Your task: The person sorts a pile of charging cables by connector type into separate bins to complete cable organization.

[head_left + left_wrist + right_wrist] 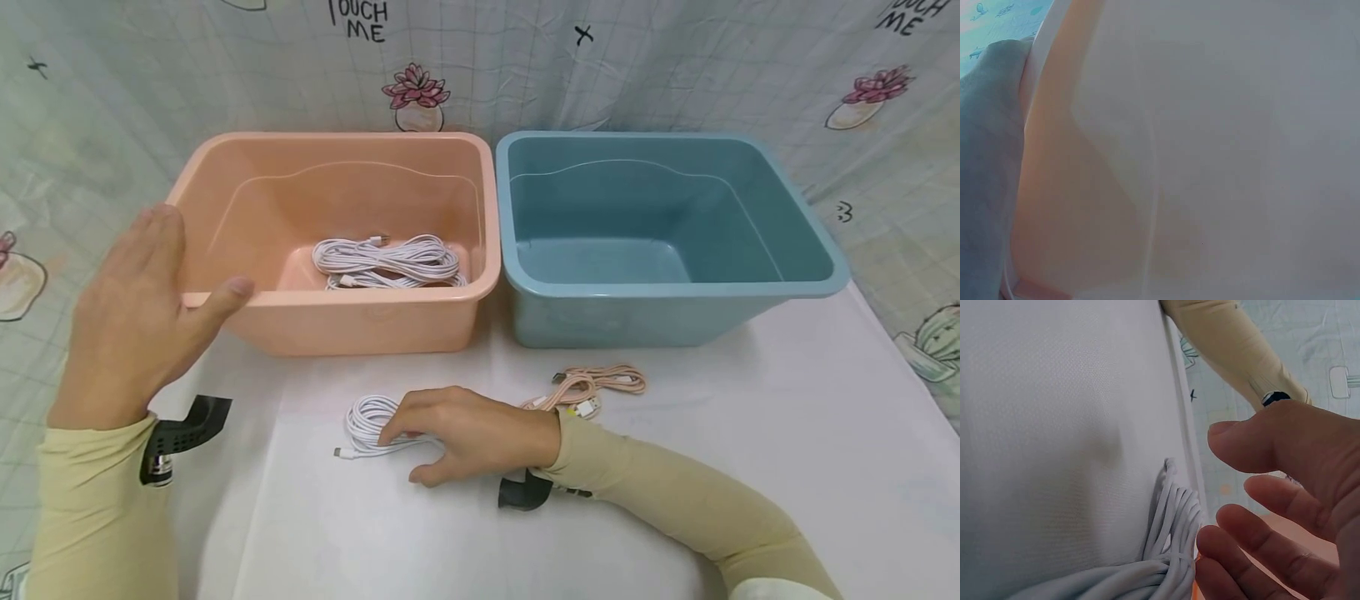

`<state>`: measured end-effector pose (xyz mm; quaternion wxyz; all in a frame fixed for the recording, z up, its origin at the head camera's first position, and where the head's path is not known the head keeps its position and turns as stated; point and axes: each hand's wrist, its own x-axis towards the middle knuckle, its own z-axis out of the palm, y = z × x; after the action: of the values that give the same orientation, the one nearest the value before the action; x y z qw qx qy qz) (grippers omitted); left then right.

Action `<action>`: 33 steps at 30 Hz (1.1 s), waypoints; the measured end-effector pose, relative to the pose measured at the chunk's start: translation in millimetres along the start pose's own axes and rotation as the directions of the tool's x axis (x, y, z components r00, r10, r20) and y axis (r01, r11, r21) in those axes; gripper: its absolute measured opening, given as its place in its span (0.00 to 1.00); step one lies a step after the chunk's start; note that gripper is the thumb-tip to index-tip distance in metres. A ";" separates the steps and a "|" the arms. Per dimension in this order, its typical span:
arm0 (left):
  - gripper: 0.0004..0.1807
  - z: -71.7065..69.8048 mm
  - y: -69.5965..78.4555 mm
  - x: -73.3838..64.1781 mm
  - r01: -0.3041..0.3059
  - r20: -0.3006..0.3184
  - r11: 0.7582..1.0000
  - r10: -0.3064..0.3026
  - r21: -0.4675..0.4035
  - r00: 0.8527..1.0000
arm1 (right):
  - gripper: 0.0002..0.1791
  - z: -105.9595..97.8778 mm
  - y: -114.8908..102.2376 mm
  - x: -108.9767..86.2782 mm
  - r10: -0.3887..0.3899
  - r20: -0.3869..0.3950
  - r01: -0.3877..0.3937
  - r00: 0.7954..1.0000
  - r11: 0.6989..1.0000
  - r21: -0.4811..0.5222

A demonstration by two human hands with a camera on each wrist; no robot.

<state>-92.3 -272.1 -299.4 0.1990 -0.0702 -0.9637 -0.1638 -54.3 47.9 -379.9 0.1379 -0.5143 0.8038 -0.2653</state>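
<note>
A coiled white cable [369, 425] lies on the table, its small plug toward the left. My right hand [472, 437] is over the coil's right side. In the right wrist view, its loosely bent fingers [1229, 562] come up close against the white strands [1175, 531], while the thumb stands apart; whether they touch cannot be told. At the left end of the peach bin [367, 321], my left hand [131, 308] rests on the rim, fingers extended along the side and thumb over the front corner. Bundled white cables [393, 262] lie inside that bin.
A blue bin [600, 321] stands right beside the peach one, with nothing visible in it. Pinkish cables [600, 382] lie before it, partly behind my right wrist. White cloth [360, 542] covers the table; a patterned curtain [525, 75] hangs behind.
</note>
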 end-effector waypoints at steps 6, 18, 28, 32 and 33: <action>0.43 1.3 0.9 -0.3 -0.003 -0.016 1.000 0.004 0.020 1.000 | 0.23 1.7 1.0 0.0 0.005 0.001 -0.005 1.000 0.999 -0.042; 0.44 0.7 1.2 -0.3 0.002 -0.006 1.000 -0.002 0.017 1.000 | 0.24 2.5 6.0 0.7 0.089 -0.011 -0.090 0.996 0.995 -0.050; 0.45 1.0 0.2 -0.6 0.004 -0.006 1.000 -0.004 0.007 1.000 | 0.25 3.2 7.6 2.2 0.128 -0.006 -0.128 0.992 0.991 -0.048; 0.43 1.7 0.1 0.0 -0.009 -0.021 1.000 0.009 0.013 1.000 | 0.25 3.9 9.4 2.6 0.133 -0.008 -0.133 0.991 0.990 -0.037; 0.42 1.8 0.3 -0.1 -0.011 -0.025 1.000 0.011 0.012 1.000 | 0.25 4.0 9.7 2.6 0.135 -0.009 -0.135 0.991 0.990 -0.035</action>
<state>-92.8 -271.3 -301.0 0.2125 -0.0722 -0.9616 -0.1579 -60.7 47.5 -388.6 0.1437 -0.4602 0.8418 -0.2429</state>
